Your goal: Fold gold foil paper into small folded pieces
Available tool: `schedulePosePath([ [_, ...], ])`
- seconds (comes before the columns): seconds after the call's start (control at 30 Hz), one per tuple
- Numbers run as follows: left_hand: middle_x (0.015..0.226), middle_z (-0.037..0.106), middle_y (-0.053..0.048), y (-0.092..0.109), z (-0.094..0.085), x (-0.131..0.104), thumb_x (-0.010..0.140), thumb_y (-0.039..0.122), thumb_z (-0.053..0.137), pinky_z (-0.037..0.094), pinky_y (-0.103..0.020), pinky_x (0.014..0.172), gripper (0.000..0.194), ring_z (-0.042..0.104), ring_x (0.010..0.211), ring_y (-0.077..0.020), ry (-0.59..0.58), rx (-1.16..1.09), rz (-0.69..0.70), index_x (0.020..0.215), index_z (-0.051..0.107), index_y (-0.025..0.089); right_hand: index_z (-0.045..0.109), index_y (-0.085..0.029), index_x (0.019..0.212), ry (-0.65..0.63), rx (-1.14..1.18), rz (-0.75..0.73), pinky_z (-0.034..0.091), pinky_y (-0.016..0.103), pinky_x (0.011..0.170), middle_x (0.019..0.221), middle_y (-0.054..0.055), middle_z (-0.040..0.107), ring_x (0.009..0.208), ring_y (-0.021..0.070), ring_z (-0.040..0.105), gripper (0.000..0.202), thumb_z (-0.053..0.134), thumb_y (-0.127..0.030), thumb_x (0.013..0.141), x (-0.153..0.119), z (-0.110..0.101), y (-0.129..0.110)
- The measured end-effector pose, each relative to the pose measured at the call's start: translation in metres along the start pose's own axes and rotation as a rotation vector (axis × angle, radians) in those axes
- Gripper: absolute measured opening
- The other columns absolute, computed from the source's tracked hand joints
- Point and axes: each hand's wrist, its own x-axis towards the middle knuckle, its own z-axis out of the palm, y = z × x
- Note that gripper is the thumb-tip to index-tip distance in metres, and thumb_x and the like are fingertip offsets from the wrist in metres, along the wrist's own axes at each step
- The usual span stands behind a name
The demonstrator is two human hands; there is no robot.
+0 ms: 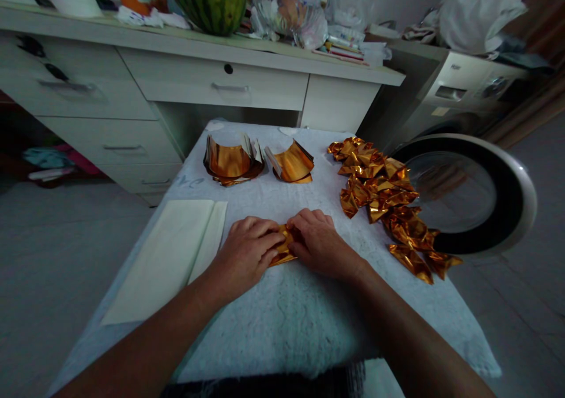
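A small sheet of gold foil paper [285,246] lies on the cloth-covered table, largely hidden beneath my fingers. My left hand [249,248] has its fingers curled over the left side of the sheet, pressing it down. From the other side, my right hand [320,242] grips the right edge with bent fingers and thumb. Beyond my hands stand two curved stacks of gold foil sheets, a thicker left stack [229,161] and a thinner right stack [293,161]. To the right is a heap of folded gold foil pieces [379,189] with pointed ends.
Pale paper sheets [163,251] lie left of my hands on the light cloth [282,321]. A white desk [189,74] with drawers stands behind, bearing a watermelon [209,0] and clutter. At the right, a washing machine's open round door [477,192] reaches close to the table edge.
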Motion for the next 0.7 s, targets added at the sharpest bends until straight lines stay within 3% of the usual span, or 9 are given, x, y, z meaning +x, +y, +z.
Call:
schedulePosePath([
  [0.1, 0.120, 0.069, -0.002, 0.000, 0.003, 0.001, 0.091, 0.008, 0.051, 0.041, -0.045, 0.095, 0.033, 0.055, 0.111, -0.0240, -0.033, 0.000, 0.112, 0.114, 0.066, 0.025, 0.063, -0.020, 0.105, -0.014, 0.024, -0.018, 0.035, 0.037, 0.085, 0.106, 0.007, 0.059, 0.097, 0.0223, 0.048, 0.017, 0.057, -0.025, 0.090, -0.001, -0.003, 0.003],
  [0.23, 0.117, 0.070, -0.002, 0.002, 0.005, -0.001, 0.094, 0.010, 0.049, 0.044, -0.043, 0.093, 0.028, 0.060, 0.109, -0.0218, -0.029, 0.012, 0.205, 0.113, 0.066, 0.024, 0.066, -0.022, 0.111, -0.070, 0.041, -0.068, 0.034, 0.037, 0.087, 0.108, 0.006, 0.061, 0.099, 0.0209, 0.051, 0.022, 0.055, -0.017, 0.092, -0.002, -0.010, 0.009],
  [0.3, 0.114, 0.070, -0.003, 0.007, 0.003, -0.004, 0.095, 0.013, 0.049, 0.045, -0.044, 0.092, 0.026, 0.060, 0.107, -0.0226, -0.009, 0.041, 0.219, 0.112, 0.065, 0.024, 0.067, -0.023, 0.113, -0.098, 0.042, -0.088, 0.034, 0.037, 0.087, 0.108, 0.006, 0.062, 0.100, 0.0204, 0.052, 0.026, 0.053, -0.013, 0.093, -0.002, -0.012, 0.012],
  [0.4, 0.122, 0.064, -0.006, 0.017, 0.000, -0.008, 0.092, 0.022, 0.058, 0.044, -0.048, 0.097, 0.034, 0.056, 0.114, -0.0267, -0.025, 0.088, 0.207, 0.126, 0.058, 0.023, 0.067, -0.024, 0.115, -0.098, 0.055, -0.098, 0.035, 0.036, 0.088, 0.109, 0.006, 0.064, 0.101, 0.0201, 0.054, 0.028, 0.052, -0.013, 0.095, -0.001, -0.011, 0.017],
  [0.53, 0.120, 0.062, -0.007, 0.025, 0.000, -0.009, 0.085, 0.034, 0.069, 0.044, -0.049, 0.100, 0.039, 0.052, 0.116, -0.0297, -0.067, 0.113, 0.172, 0.122, 0.061, 0.023, 0.066, -0.025, 0.118, -0.086, 0.070, -0.119, 0.037, 0.037, 0.091, 0.111, 0.006, 0.065, 0.103, 0.0207, 0.055, 0.030, 0.051, -0.013, 0.096, 0.000, -0.009, 0.022],
  [0.7, 0.118, 0.061, -0.009, 0.027, 0.002, -0.010, 0.085, 0.036, 0.069, 0.046, -0.051, 0.097, 0.040, 0.054, 0.113, -0.0304, -0.107, 0.137, 0.190, 0.121, 0.061, 0.019, 0.063, -0.022, 0.122, -0.101, 0.080, -0.127, 0.038, 0.040, 0.093, 0.117, 0.008, 0.062, 0.107, 0.0225, 0.054, 0.030, 0.051, -0.015, 0.096, -0.003, -0.009, 0.023],
])
